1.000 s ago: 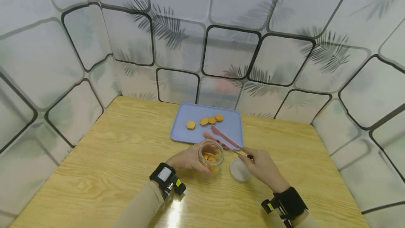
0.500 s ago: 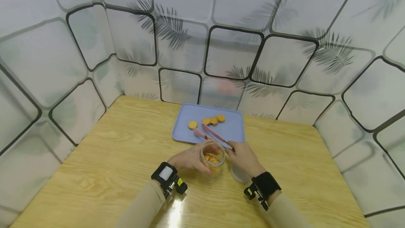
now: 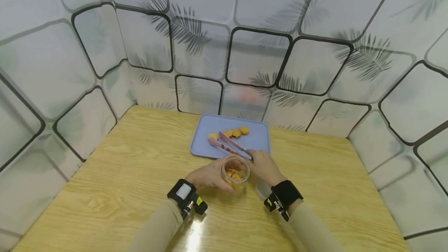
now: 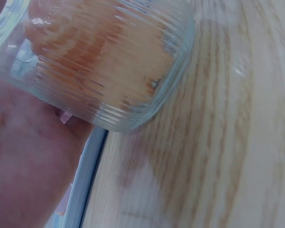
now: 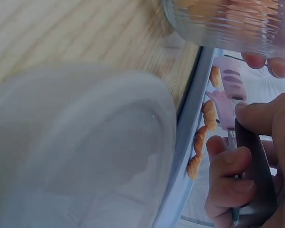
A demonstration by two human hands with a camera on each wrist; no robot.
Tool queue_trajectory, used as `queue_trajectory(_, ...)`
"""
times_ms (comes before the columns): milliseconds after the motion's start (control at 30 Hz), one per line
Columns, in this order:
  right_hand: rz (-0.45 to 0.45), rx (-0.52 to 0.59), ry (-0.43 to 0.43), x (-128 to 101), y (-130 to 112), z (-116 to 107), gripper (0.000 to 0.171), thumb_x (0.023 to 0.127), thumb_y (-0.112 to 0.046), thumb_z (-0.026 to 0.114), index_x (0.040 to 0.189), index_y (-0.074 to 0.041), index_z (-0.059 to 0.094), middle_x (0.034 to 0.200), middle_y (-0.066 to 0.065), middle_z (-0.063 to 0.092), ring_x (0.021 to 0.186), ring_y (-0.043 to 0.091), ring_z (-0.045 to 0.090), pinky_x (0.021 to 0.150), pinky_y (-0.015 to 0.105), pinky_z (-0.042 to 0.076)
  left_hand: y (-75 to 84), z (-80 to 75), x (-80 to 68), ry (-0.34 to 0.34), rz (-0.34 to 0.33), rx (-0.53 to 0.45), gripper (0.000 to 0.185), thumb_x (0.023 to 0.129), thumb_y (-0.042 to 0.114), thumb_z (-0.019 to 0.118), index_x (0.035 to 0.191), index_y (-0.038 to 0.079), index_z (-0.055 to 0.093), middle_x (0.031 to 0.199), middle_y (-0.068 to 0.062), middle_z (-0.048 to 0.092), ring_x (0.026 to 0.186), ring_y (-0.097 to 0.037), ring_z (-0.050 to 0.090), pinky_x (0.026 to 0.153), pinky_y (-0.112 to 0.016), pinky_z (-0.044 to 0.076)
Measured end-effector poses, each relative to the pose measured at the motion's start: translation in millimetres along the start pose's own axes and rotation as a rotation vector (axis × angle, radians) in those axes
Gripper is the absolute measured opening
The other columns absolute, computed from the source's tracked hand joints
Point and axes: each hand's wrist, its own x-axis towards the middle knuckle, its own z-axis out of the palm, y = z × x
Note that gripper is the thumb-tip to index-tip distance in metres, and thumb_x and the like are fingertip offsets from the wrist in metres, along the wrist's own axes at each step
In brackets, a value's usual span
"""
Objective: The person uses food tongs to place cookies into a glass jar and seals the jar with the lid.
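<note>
My left hand grips a ribbed glass jar on the table, its mouth open upward and several orange-brown cookies inside. My right hand holds a pair of tongs with pink tips and a dark handle. Those tips reach over the blue tray, around or just above the leftmost cookie; whether they touch it I cannot tell. More cookies lie in a row to its right on the tray. The right wrist view shows the fingers curled round the handle.
A white round lid lies on the table right of the jar, partly hidden under the right wrist in the head view. The wooden table meets a patterned curtain behind the tray and at both sides.
The right hand has moved left and forward, carrying the tongs from the tray's front right to the leftmost cookie. My left hand and the jar have stayed in place.
</note>
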Motion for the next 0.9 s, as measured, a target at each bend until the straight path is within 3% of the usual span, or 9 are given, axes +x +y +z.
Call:
queue_trajectory(300, -0.013, 0.034, 0.017, -6, 1, 3, 0.014, 0.100, -0.009, 0.063, 0.099, -0.004, 0.076, 0.077, 0.006, 0.071, 0.068, 0.015, 0.062, 0.066, 0.034, 0.049, 1.1, 1.4, 1.0, -0.009, 0.004, 0.027, 0.102, 0.073, 0.004, 0.091, 0.157, 0.012, 0.033, 0.147, -0.004, 0.052, 0.137, -0.018, 0.048, 0.118, -0.034, 0.035)
queue_trajectory(533, -0.020, 0.049, 0.019, -10, 3, 0, 0.016, 0.100, -0.008, 0.062, 0.087, -0.008, 0.073, 0.067, -0.001, 0.061, 0.059, 0.010, 0.050, 0.058, 0.028, 0.043, 0.0, -0.8, 0.7, -0.008, 0.025, -0.006, 0.095, 0.072, 0.001, 0.090, 0.152, 0.014, 0.039, 0.142, -0.008, 0.056, 0.135, -0.023, 0.050, 0.117, -0.037, 0.038)
queue_trajectory(767, 0.005, 0.034, 0.011, -10, 3, -1, 0.012, 0.098, -0.010, 0.065, 0.096, -0.005, 0.075, 0.071, 0.001, 0.065, 0.063, 0.010, 0.054, 0.060, 0.031, 0.047, -3.3, -0.8, 1.1, -0.011, 0.015, -0.020, 0.094, 0.073, 0.001, 0.090, 0.152, 0.016, 0.040, 0.143, -0.007, 0.055, 0.135, -0.022, 0.050, 0.116, -0.036, 0.038)
queue_trajectory(900, 0.017, 0.032, -0.021, -4, 0, 0, 0.013, 0.099, -0.013, 0.063, 0.093, -0.007, 0.072, 0.068, -0.002, 0.059, 0.063, 0.011, 0.051, 0.062, 0.030, 0.044, -2.8, -0.9, 1.8, -0.006, 0.023, -0.016, 0.095, 0.072, 0.001, 0.090, 0.152, 0.018, 0.041, 0.144, -0.006, 0.055, 0.135, -0.021, 0.049, 0.118, -0.038, 0.036)
